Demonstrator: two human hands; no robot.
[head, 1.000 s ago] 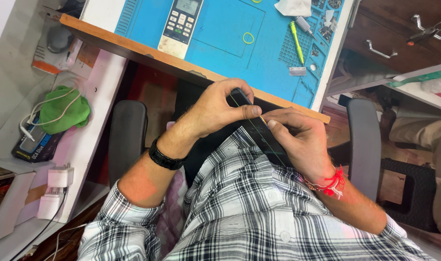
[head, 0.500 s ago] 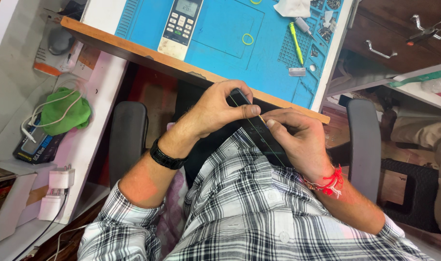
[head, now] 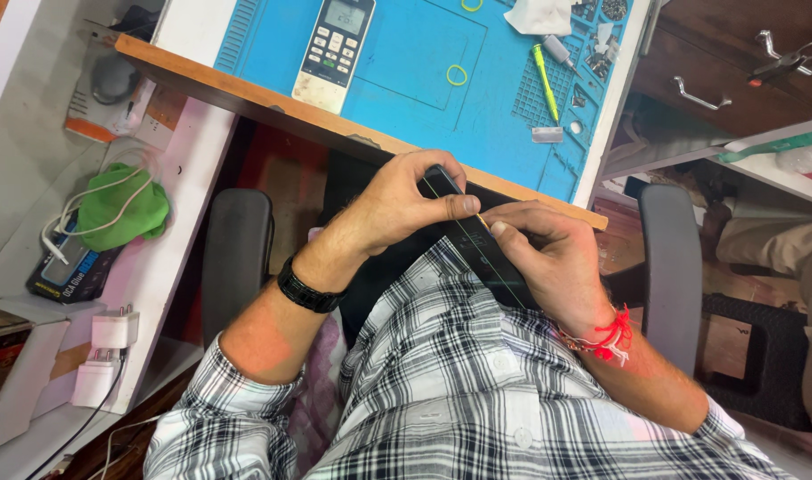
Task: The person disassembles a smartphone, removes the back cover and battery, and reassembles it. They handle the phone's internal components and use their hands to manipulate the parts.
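Nothing moved: both hands' fingers (head: 455, 204) pinch phone (head: 482, 244).

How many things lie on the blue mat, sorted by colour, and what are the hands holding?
Yellow-green rubber rings: 2
Yellow-green pen tool: 1
White remote control: 1
White cloth: 1
Total on the blue mat: 5
Left hand and right hand hold one black phone.

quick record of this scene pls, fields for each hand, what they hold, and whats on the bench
left hand: grips the top end of a black phone, thumb along its edge
right hand: holds the phone's lower part, fingertips on its face
phone: held over the lap, below the bench edge
bench: blue work mat with remote control, yellow rubber band, yellow-green tool
wrists: black watch left, red thread right
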